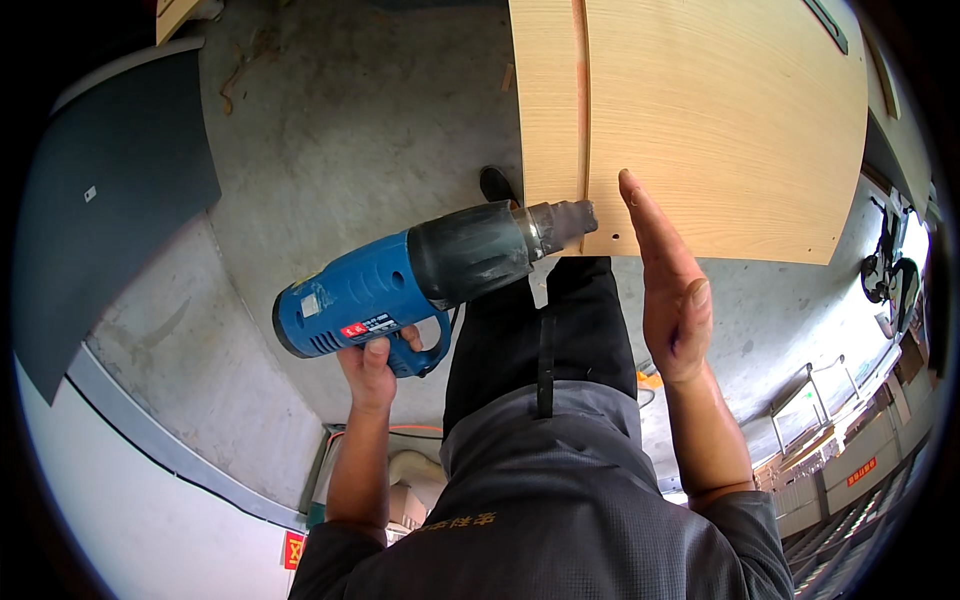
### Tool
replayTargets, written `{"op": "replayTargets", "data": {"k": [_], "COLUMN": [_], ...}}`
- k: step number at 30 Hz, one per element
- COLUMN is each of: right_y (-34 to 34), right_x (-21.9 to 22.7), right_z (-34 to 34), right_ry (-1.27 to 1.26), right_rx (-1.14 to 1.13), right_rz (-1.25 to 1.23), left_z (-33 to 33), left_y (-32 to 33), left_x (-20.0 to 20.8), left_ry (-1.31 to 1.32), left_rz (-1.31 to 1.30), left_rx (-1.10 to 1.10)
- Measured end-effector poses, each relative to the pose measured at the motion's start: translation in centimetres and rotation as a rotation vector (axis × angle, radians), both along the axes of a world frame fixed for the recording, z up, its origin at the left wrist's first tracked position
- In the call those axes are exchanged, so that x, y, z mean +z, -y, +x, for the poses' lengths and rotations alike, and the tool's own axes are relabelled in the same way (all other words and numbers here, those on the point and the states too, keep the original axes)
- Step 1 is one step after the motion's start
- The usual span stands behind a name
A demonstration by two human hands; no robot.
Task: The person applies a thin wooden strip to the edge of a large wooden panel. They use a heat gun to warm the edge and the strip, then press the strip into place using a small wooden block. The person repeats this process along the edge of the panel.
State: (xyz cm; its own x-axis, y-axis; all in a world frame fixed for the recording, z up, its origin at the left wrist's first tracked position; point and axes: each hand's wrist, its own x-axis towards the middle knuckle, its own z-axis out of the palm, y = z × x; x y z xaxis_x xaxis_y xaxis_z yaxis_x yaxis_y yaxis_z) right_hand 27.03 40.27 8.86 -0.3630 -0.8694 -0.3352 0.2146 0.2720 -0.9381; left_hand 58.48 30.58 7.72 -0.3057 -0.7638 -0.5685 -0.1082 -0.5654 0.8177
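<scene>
A blue and black heat gun [365, 285] is in my left hand [372, 376], fingers wrapped round its handle by the trigger. Its metal nozzle [560, 226] points right, over the near edge of a light wood-grain panel [720, 130]. My right hand [672, 290] is held up on edge, fingers straight and together, a short way beyond the nozzle. It holds nothing and does not touch the heat gun. Along the left part of the panel runs a narrow groove [583, 110], and a small dark hole [615, 237] shows by its near edge.
At the left, a dark grey sheet [120, 210] stands by the white wall [130, 470]. One black shoe [495, 185] shows by the panel's near left corner. To the right are a metal-framed cart [815, 400] and stacked boards [800, 460]. An orange cable [405, 428] lies behind my left arm.
</scene>
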Motion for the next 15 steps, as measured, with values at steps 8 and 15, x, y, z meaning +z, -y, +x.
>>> {"op": "replayTargets", "data": {"k": [8, 15], "right_y": [0.8, 4.7], "right_x": [0.0, -1.6], "right_z": [0.4, -10.2], "right_ry": [-0.081, -0.436], "right_rx": [-0.149, -0.281], "right_rz": [0.021, 0.028], "left_z": [0.3, 1.9], "left_y": [0.5, 0.7], "left_x": [-0.4, -1.0], "left_ry": [0.092, 0.156], "left_rz": [-0.054, -0.040], "left_rx": [-0.023, 0.016]}}
